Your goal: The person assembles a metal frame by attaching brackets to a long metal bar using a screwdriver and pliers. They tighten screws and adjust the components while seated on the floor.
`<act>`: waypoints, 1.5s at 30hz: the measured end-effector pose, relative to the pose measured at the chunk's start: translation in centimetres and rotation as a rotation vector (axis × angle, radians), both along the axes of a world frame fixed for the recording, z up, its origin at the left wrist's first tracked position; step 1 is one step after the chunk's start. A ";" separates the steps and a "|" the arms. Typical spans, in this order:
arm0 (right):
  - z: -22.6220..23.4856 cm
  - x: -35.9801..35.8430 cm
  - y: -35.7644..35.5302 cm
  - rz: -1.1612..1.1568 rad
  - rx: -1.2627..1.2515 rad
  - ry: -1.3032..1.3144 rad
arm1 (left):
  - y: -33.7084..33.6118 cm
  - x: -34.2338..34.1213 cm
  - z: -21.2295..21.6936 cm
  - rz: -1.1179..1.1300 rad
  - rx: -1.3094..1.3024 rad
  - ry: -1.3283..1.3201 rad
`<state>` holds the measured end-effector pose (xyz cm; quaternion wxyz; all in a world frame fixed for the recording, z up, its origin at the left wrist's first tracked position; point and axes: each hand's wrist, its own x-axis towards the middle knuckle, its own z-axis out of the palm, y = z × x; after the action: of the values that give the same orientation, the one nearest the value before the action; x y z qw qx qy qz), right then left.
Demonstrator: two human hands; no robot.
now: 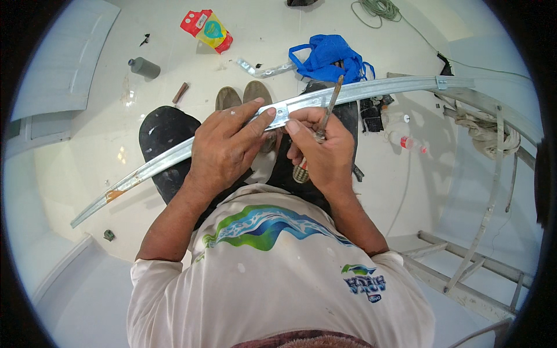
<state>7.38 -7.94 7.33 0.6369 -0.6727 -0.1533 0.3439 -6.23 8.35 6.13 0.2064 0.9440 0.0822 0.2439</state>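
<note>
A long galvanized metal channel [383,88] lies across my thighs, tilted up toward the right. It has a rusty stain near its left end. My left hand [223,145] presses on the channel, fingers wrapped over its edge beside a small metal clip [279,112] around the middle. In my right hand [326,142] is a screwdriver [332,103], its rusty shaft pointing away from me and its worn handle below the palm. The right thumb and fingertips also touch the channel by that clip. A second clip [442,83] sits close to the channel's right end.
On the floor ahead are a blue bag [333,55], a bent metal strip [267,71], a red and yellow pouch [208,30], a grey bottle [145,68] and a brown stick [181,93]. A clear plastic bottle [400,139], a ladder [493,191] and a green cable [380,8] are rightward.
</note>
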 end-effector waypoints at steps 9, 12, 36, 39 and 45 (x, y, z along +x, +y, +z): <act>-5.3 9.4 -10.8 -0.507 -0.227 -0.259 | -0.1 0.5 -0.3 0.043 0.002 0.022; -16.7 13.0 -15.0 -0.378 -0.525 -0.283 | -0.3 0.7 0.0 0.012 0.029 0.011; -42.8 15.7 -8.9 -0.290 -0.801 -0.524 | -0.2 -1.9 0.6 0.084 -0.040 0.139; -43.6 16.2 -9.4 -0.303 -0.797 -0.546 | -0.7 -1.6 1.3 0.119 -0.073 0.189; -44.9 16.5 -12.0 -0.434 -0.620 -0.246 | -0.8 -1.3 1.3 0.125 -0.149 0.170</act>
<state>23.90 -19.91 -37.54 0.4382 -0.8861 0.0282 0.1481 -7.53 7.54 7.41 0.2528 0.9363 0.1760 0.1685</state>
